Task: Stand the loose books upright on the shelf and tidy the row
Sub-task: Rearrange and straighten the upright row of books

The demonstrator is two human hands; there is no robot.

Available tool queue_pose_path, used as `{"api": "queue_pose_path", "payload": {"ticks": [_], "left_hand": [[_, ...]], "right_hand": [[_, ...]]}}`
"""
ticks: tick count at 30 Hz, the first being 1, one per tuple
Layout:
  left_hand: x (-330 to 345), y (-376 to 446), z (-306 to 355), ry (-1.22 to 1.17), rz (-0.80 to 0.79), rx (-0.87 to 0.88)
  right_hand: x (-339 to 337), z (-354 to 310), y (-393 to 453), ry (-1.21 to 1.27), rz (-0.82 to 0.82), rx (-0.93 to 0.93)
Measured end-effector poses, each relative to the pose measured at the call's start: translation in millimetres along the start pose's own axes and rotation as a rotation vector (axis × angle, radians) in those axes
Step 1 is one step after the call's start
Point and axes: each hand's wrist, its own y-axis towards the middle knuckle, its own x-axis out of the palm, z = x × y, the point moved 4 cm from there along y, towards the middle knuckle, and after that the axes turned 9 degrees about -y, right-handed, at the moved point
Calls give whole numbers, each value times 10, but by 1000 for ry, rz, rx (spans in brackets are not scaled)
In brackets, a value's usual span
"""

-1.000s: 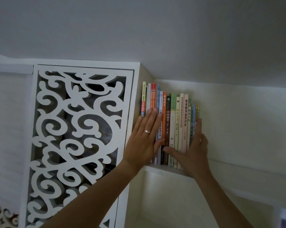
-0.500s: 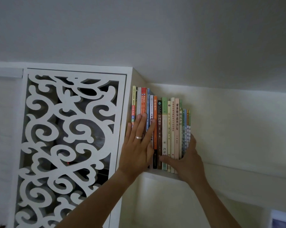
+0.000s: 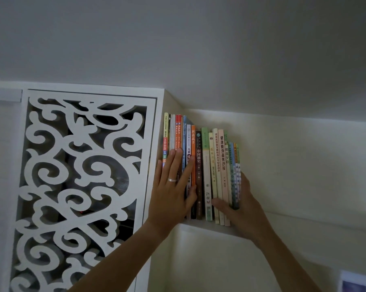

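Note:
A row of upright books [image 3: 205, 165] stands on a high white shelf [image 3: 304, 226], pushed against the left wall of the niche. Their spines are yellow, red, blue, orange, brown, green and cream. My left hand [image 3: 173, 190], wearing a ring, lies flat with spread fingers on the spines at the left of the row. My right hand [image 3: 238, 209] cups the right end of the row, thumb across the lower spines and fingers behind the last thin books [image 3: 234, 175].
A white carved fretwork panel [image 3: 79, 186] fills the cabinet to the left of the niche. The ceiling [image 3: 198, 49] sits close above the books. The shelf runs on to the right along a pale wall. A small picture [image 3: 352, 285] shows at the bottom right.
The view has shifted slightly and the row looks tighter and straighter. My right hand has slid lower on the row's right end; my left hand stays flat on the spines.

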Motion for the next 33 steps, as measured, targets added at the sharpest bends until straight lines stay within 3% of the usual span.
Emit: {"api": "queue_pose_path", "payload": {"ticks": [6,12,20,26,33], "left_hand": [[-40,428,336,15,108,-12],[87,1054,310,-39,-39,-19],[-7,1185,220,-115,-84,-60],[31,1014,124,-7,-78,-31],[-19,1149,98,-223,-73,-93]], "right_hand": [[-77,58,-17,97,3,55],[-58,82,-26,137,11,110],[-11,52,-37,168,-88,107],[8,72,-21,166,-119,106],[16,80,-16,177,-132,96]]}}
